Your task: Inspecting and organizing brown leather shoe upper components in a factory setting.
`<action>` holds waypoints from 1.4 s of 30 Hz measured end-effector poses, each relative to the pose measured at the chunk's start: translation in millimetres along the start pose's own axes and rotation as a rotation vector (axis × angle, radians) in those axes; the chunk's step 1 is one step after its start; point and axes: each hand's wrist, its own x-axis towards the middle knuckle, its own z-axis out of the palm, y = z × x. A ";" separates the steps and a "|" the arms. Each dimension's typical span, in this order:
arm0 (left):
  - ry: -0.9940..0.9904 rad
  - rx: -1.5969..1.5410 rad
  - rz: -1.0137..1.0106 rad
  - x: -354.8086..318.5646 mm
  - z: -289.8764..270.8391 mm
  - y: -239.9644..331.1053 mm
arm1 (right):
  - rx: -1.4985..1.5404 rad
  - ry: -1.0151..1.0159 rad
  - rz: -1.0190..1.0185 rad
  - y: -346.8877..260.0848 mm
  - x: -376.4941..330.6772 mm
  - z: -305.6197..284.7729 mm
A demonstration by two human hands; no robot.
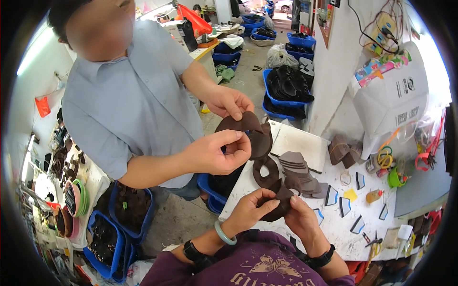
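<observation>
My left hand (250,209), with a pale green bangle (224,233) at the wrist, pinches one side of a dark brown shoe-upper piece (282,204). Its other side is gripped by my right hand (304,220), thumb on top. The piece is folded between my fingers above the table's near left edge. Just beyond it lies a looped brown piece (262,172), beside a fanned stack of grey-brown pieces (296,171). Across from me, a person in a light blue shirt (138,90) holds a similar curved brown piece (261,140) in both hands.
On the white table (241,198) lie a brown stack (341,148), several small blue-edged pieces (344,207), a yellow scrap (350,194), an orange-capped bottle (374,196) and scissors (376,244). Blue baskets (102,238) of dark pieces stand on the floor at left; others (286,100) line the aisle.
</observation>
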 end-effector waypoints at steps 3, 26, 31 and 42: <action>-0.004 0.088 0.042 -2.5 -0.6 -3.5 | -0.026 0.007 -0.019 -1.2 -6.8 3.6; -0.048 -0.221 -0.099 -6.1 -0.3 -9.4 | -0.092 0.123 -0.013 0.9 -15.5 12.8; 0.021 -0.212 0.020 -2.0 4.8 -12.1 | -0.183 0.027 -0.106 3.9 -14.6 18.2; 0.046 -0.455 -0.078 -4.3 17.4 -22.5 | -0.426 0.107 -0.146 -7.7 -16.7 15.3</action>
